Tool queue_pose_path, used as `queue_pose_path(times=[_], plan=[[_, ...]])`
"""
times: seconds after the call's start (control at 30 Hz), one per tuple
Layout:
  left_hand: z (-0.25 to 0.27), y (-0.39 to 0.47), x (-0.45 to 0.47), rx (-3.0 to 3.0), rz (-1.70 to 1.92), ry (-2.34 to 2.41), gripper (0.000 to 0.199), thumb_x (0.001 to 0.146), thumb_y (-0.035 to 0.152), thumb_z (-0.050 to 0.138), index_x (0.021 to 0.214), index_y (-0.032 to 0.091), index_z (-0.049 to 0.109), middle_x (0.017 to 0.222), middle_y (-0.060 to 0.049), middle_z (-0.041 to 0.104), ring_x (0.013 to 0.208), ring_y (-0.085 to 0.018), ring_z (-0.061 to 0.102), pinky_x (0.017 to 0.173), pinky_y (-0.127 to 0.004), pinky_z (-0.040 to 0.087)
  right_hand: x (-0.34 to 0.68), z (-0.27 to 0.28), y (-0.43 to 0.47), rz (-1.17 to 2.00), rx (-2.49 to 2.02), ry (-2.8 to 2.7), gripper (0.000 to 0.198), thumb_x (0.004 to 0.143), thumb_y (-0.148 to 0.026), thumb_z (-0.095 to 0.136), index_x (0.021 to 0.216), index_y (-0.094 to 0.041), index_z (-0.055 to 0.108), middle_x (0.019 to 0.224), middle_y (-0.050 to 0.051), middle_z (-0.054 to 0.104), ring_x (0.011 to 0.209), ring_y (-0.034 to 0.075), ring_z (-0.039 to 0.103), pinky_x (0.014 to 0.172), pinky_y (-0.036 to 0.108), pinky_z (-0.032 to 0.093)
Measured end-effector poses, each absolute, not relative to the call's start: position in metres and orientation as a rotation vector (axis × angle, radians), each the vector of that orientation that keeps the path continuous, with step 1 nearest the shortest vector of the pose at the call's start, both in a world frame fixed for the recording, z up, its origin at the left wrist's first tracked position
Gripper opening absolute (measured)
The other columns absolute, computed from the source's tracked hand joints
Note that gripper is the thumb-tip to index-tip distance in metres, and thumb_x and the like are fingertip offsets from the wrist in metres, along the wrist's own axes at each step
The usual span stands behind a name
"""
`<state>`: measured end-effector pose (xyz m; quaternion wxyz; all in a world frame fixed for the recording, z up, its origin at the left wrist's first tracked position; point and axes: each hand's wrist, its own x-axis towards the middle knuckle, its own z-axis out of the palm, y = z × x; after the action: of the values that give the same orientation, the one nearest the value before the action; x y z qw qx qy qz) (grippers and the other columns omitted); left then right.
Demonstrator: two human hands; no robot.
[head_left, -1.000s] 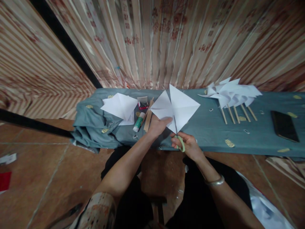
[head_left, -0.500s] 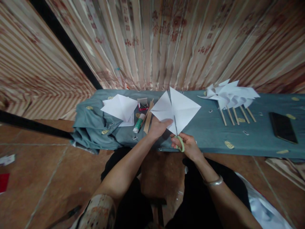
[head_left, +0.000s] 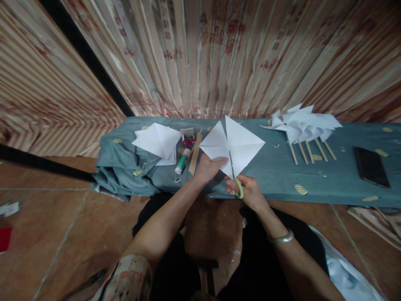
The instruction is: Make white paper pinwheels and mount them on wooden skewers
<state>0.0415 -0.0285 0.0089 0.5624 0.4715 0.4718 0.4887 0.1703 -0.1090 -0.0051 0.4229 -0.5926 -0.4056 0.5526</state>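
Note:
My left hand pinches the lower left side of a white paper square, thumb on top. The sheet is turned like a diamond, creased, with a slit running down from its top corner and another from its left corner. In my right hand are scissors with pale green handles, their blades at the paper's bottom corner, pointing toward its centre. Just left of my left hand lie several wooden sticks, a glue stick and a small open red box of dark little pieces.
Several white sheets lie on the left of the cloth-covered bench. White paper pinwheels on sticks lie at the right, with a dark phone beyond. A curtain hangs behind.
The paper and both hands have shifted very slightly. The scissors stay at the bottom corner, their blades along the same line, and both hands keep their grips.

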Motion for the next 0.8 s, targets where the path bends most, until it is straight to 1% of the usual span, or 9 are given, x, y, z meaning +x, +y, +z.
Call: queue_pose_path(times=[0.23, 0.4, 0.57, 0.8], plan=[[0.0111, -0.0281, 0.0397, 1.143, 1.144, 1.12, 0.023, 0.057, 0.015, 0.074, 0.078, 0.015, 0.065, 0.076, -0.002, 0.071, 0.07, -0.016, 0.063, 0.065, -0.027, 0.055, 0.1696, -0.0056, -0.1095, 1.382, -1.473, -0.99, 0.05, 0.047, -0.06, 0.085, 0.067, -0.017, 0.067, 0.052, -0.001, 0.062, 0.046, 0.01, 0.052, 0.044, 0.024, 0.041], [0.0094, -0.0283, 0.0411, 1.108, 1.149, 1.11, 0.025, 0.056, 0.013, 0.075, 0.079, 0.015, 0.065, 0.079, -0.003, 0.072, 0.072, -0.016, 0.064, 0.067, -0.027, 0.054, 0.1683, -0.0021, -0.1087, 1.371, -1.493, -1.002, 0.051, 0.048, -0.061, 0.084, 0.068, -0.017, 0.067, 0.052, -0.001, 0.061, 0.046, 0.01, 0.051, 0.045, 0.025, 0.04], [0.0113, -0.0292, 0.0404, 1.13, 1.138, 1.122, 0.019, 0.057, 0.014, 0.074, 0.074, 0.016, 0.065, 0.073, -0.002, 0.07, 0.067, -0.016, 0.063, 0.063, -0.026, 0.054, 0.1682, -0.0014, -0.1087, 1.346, -1.498, -1.04, 0.049, 0.05, -0.062, 0.082, 0.063, -0.018, 0.065, 0.05, 0.0, 0.061, 0.045, 0.01, 0.049, 0.044, 0.025, 0.039], [0.011, -0.029, 0.0409, 1.107, 1.149, 1.116, 0.022, 0.057, 0.014, 0.074, 0.077, 0.016, 0.066, 0.079, -0.004, 0.072, 0.073, -0.018, 0.065, 0.07, -0.03, 0.055, 0.1675, -0.0021, -0.1093, 1.308, -1.511, -1.072, 0.05, 0.052, -0.066, 0.08, 0.064, -0.019, 0.066, 0.05, -0.001, 0.06, 0.044, 0.01, 0.049, 0.043, 0.025, 0.041]])
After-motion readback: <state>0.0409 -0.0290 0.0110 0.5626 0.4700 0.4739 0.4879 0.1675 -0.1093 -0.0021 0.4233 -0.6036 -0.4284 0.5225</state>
